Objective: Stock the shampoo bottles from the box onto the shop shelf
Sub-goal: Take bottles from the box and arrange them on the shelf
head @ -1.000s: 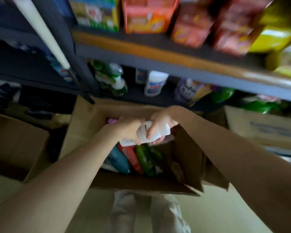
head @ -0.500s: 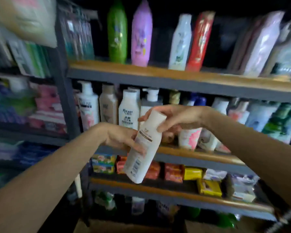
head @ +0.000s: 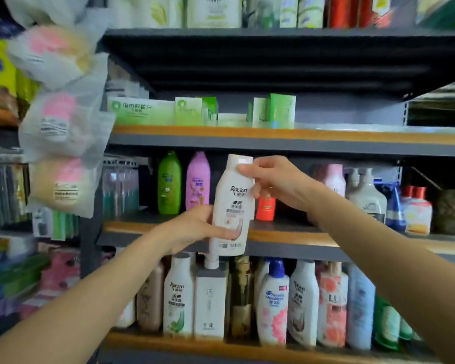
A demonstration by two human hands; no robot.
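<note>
Both hands are on the white shampoo bottle (head: 231, 206), held upright w/ cap up in front of the middle shelf (head: 286, 236). Left hand (head: 195, 228) grips the lower body from the left side, thumb lying across the front label near the base. Right hand (head: 271, 179) pinches the top, fingertips around the cap & shoulder, wrist coming in from the right. So the bottle sits between my hands, left low, right high, its bottom edge hanging just below the shelf's front lip; can't tell if it touches the shelf. Behind it on that shelf: green bottle (head: 169, 183) & pink bottle (head: 198, 181) to the left, a red bottle (head: 265, 208) just right of it, mostly hidden by my right hand. Lower shelf (head: 221, 348) is packed w/ more bottles, incl. one of the same brand (head: 178, 298) below my left wrist. Green boxes (head: 142, 111) on the shelf above.
</note>
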